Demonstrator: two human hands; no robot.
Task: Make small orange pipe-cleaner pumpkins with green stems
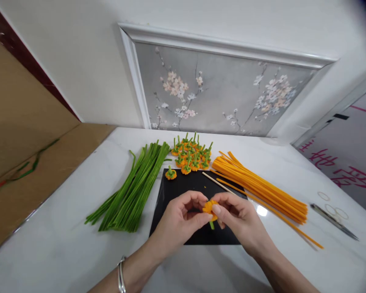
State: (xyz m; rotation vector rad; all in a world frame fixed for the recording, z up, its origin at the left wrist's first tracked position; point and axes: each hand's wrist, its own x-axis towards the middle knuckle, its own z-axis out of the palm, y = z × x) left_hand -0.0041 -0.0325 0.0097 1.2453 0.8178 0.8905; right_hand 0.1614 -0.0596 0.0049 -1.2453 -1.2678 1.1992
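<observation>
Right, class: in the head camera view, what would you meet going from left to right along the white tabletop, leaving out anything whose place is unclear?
Bundle of long green fuzzy stems → cluster of small orange rosettes with green stalks → bundle of long orange fuzzy stems → slim silver-grey pen

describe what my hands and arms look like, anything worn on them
The left hand is ungloved, with a shiny silver-coloured bracelet of slim bands above the wrist. The right hand is ungloved too, and no bracelet or watch shows on that side. No sleeve shows on either arm.
</observation>
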